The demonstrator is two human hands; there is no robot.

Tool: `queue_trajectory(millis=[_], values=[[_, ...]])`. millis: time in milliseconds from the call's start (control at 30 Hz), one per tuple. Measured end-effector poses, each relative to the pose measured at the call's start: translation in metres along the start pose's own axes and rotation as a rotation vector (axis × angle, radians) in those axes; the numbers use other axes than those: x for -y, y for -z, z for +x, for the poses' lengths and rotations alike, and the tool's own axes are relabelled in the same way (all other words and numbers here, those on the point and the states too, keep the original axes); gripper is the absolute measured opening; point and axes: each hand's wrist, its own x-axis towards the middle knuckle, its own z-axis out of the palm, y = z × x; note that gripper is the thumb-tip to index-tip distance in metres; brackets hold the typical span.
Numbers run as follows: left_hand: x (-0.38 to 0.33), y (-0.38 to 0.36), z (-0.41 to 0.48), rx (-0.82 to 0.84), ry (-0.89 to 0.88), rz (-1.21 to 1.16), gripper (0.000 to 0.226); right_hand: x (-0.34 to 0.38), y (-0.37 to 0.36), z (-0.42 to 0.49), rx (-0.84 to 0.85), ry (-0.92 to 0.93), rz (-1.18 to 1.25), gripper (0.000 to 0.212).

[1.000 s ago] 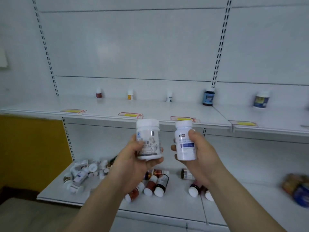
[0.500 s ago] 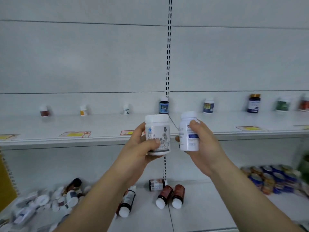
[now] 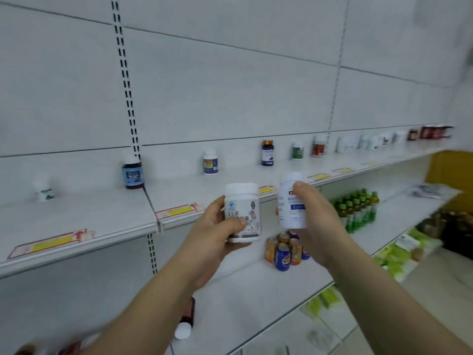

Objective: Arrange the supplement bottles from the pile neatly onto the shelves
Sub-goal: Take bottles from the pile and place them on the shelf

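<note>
My left hand [image 3: 217, 234] grips a wide white bottle [image 3: 243, 208] with a grey-printed label, held upright. In my right hand [image 3: 317, 221] is a slimmer white bottle [image 3: 291, 203] with a blue label band, also upright. Both are held side by side in front of the middle shelf [image 3: 102, 221]. Single bottles stand spaced along that shelf's back: a blue-labelled dark one [image 3: 133, 172], a white one with a blue and yellow label [image 3: 210, 162], a dark blue one with a gold cap [image 3: 267, 152], a green one [image 3: 297, 150] and a red one [image 3: 319, 146]. A brown bottle [image 3: 185, 321] lies on the lower shelf.
Small cans [image 3: 284, 252] in blue and orange stand on the lower shelf below my hands. Green drink bottles [image 3: 358, 208] are lined up farther right. White boxes [image 3: 371, 142] fill the far right of the middle shelf. Yellow price tags [image 3: 51, 243] run along its front edge.
My view has swung to the right along the shelves; the pile of bottles has slid out at lower left. Both hands still hold the same two bottles in front of me.
</note>
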Motion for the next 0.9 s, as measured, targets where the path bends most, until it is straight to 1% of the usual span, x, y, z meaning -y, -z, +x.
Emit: queue_trajectory(millis=[67,167,333,467,567,733,900], values=[[0.01,-0.03,0.017,0.046,-0.004,0.051,0.043,0.007,0.033,0.009,-0.045,-0.012,-0.008,0.02],[0.026,-0.08,0.046,0.085,-0.009,0.081,0.046,0.02,0.087,0.024,-0.063,0.009,-0.048,0.024],[0.058,-0.173,0.103,0.104,-0.006,0.055,0.057,0.047,0.183,0.056,-0.091,0.048,-0.078,0.02],[0.086,-0.253,0.151,0.134,0.009,0.024,0.054,0.07,0.262,0.09,-0.129,0.078,-0.101,0.019],[0.102,-0.291,0.179,0.156,0.018,0.017,0.052,0.082,0.3,0.112,-0.163,0.082,-0.139,0.02],[0.13,-0.349,0.235,0.188,0.041,0.034,0.055,0.086,0.364,0.16,-0.198,0.098,-0.143,0.016],[0.161,-0.393,0.304,0.206,0.05,0.051,0.056,0.078,0.418,0.226,-0.227,0.112,-0.163,0.02]])
